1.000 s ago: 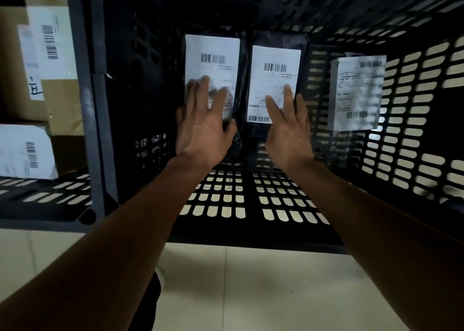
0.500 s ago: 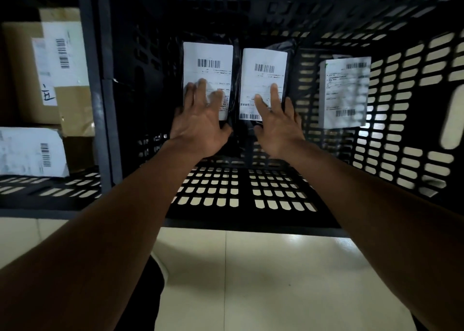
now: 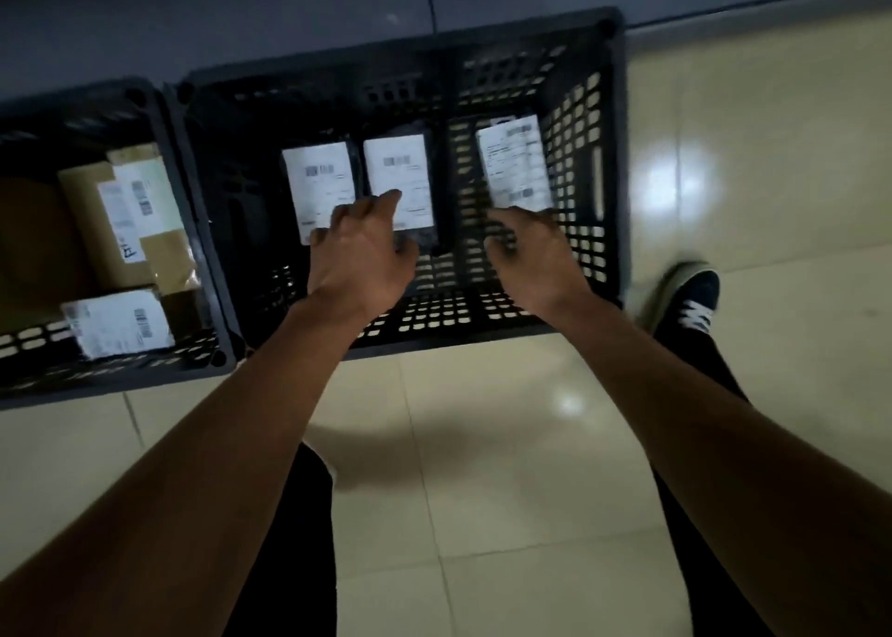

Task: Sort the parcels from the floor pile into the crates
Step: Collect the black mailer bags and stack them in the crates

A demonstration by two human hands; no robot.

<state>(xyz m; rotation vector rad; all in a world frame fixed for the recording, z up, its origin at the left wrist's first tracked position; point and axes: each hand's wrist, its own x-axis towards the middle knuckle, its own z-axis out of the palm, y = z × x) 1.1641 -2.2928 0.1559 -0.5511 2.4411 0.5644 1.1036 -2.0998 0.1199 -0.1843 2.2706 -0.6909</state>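
A black slatted crate (image 3: pixel 610 163) stands on the tiled floor with three dark parcels lying in it, each with a white label: a left parcel (image 3: pixel 318 180), a middle parcel (image 3: pixel 398 168) and a right parcel (image 3: pixel 514 161). My left hand (image 3: pixel 359 255) hovers above the left and middle parcels with loosely curled fingers and holds nothing. My right hand (image 3: pixel 533 255) hangs just below the right parcel, fingers relaxed and empty. Both hands are blurred by motion.
A second black crate (image 3: pixel 193 231) adjoins on the left and holds brown cardboard boxes (image 3: pixel 96 221) and a white-labelled parcel (image 3: pixel 120 322). My right foot in a dark shoe (image 3: pixel 688 301) stands beside the main crate. A grey wall runs behind both crates.
Both hands have lifted off the two parcels and pulled back toward me. The view has risen and backed away, so both crates and the floor now show.
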